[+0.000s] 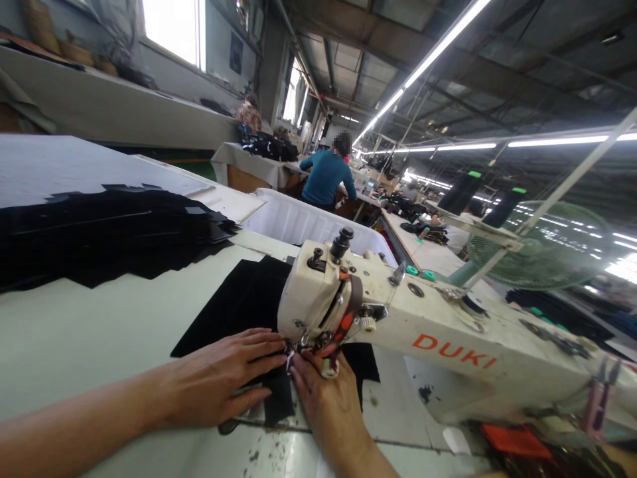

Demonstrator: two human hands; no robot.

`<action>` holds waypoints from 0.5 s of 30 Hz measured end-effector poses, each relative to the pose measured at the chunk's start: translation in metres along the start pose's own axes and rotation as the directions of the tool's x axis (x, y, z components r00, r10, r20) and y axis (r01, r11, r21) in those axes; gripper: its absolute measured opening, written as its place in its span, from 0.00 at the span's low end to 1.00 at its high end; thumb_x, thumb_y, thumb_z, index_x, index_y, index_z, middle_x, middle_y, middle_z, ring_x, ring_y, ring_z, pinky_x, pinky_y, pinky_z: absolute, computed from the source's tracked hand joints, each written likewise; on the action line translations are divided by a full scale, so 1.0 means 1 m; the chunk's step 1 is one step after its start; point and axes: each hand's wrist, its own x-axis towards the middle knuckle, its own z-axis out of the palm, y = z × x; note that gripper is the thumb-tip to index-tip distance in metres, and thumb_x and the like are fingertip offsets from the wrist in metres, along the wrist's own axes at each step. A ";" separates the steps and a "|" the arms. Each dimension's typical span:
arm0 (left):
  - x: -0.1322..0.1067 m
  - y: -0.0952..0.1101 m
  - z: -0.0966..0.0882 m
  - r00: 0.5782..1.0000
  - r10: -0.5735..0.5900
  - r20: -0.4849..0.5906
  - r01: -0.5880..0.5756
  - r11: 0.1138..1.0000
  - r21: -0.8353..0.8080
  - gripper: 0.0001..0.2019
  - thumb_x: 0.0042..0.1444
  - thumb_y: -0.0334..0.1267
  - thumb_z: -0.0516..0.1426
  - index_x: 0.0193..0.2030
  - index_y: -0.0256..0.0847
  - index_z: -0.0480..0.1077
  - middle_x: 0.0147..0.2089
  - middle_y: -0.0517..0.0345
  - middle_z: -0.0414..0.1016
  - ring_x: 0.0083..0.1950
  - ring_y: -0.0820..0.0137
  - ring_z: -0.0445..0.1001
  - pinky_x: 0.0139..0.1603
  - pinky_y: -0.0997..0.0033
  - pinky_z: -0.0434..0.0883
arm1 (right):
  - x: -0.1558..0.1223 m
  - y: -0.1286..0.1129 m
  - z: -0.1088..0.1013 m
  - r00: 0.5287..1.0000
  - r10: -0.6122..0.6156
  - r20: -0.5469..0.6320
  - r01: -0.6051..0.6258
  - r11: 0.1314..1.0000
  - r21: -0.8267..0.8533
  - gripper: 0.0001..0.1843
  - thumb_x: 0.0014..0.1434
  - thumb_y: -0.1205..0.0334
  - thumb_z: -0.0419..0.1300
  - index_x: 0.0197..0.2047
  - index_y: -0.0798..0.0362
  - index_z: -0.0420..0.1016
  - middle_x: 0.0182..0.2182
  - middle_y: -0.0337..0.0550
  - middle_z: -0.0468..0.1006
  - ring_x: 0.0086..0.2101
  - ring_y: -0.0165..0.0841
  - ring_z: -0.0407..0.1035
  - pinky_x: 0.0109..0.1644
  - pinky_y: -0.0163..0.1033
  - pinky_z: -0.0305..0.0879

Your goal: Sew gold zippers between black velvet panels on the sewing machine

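A white sewing machine (388, 318) with orange lettering stands over a piece of black fabric (229, 305). My left hand (223, 375) lies on this fabric left of the needle area, fingers stretched out and slightly apart. Right of the needle, my right hand (331, 395) rests low over the cloth with its fingers pointing forward. Machine parts partly cover those fingertips. A narrow black strip (279, 398) of cloth shows between the two hands. The needle tip and the stitching point are too small and crowded to make out.
A spread stack of black cut pieces (109, 232) lies on the left of the table. Behind the machine stands a white plastic bin (288, 222). Pink-handled snips (597, 398) and an orange-red item (517, 441) are at right. A co-worker in teal (326, 176) sits ahead.
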 end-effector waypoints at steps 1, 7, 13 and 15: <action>0.000 0.000 0.000 1.000 0.000 0.000 0.000 1.000 -0.002 0.23 0.65 0.38 0.59 0.66 0.38 0.68 0.66 0.47 0.69 0.66 0.55 0.70 0.69 0.55 0.67 | 0.000 0.000 0.000 1.000 0.008 0.005 -0.008 1.000 0.005 0.12 0.67 0.69 0.58 0.48 0.48 0.80 0.41 0.41 0.83 0.40 0.39 0.75 0.49 0.44 0.68; 0.000 0.000 -0.002 0.995 -0.052 0.084 0.058 0.996 -0.063 0.23 0.67 0.42 0.57 0.66 0.38 0.68 0.68 0.48 0.68 0.68 0.54 0.67 0.70 0.51 0.65 | 0.002 -0.001 -0.001 1.000 0.004 -0.017 -0.004 1.000 -0.021 0.11 0.68 0.67 0.56 0.45 0.48 0.80 0.39 0.41 0.83 0.38 0.39 0.75 0.49 0.43 0.69; -0.005 -0.005 -0.002 0.987 -0.153 0.047 0.160 0.963 -0.217 0.20 0.63 0.43 0.60 0.61 0.44 0.73 0.64 0.53 0.72 0.68 0.59 0.68 0.70 0.59 0.65 | 0.002 -0.003 -0.004 1.000 -0.006 0.015 0.007 0.999 -0.041 0.13 0.69 0.68 0.54 0.46 0.49 0.80 0.40 0.42 0.83 0.38 0.39 0.76 0.48 0.43 0.70; -0.005 -0.011 -0.002 0.983 -0.185 0.003 0.179 0.947 -0.268 0.15 0.66 0.42 0.57 0.56 0.46 0.76 0.61 0.56 0.75 0.64 0.63 0.72 0.67 0.65 0.67 | 0.000 -0.002 -0.004 1.000 -0.011 0.020 0.012 0.999 -0.038 0.13 0.68 0.69 0.53 0.45 0.49 0.80 0.40 0.42 0.83 0.38 0.39 0.76 0.48 0.42 0.70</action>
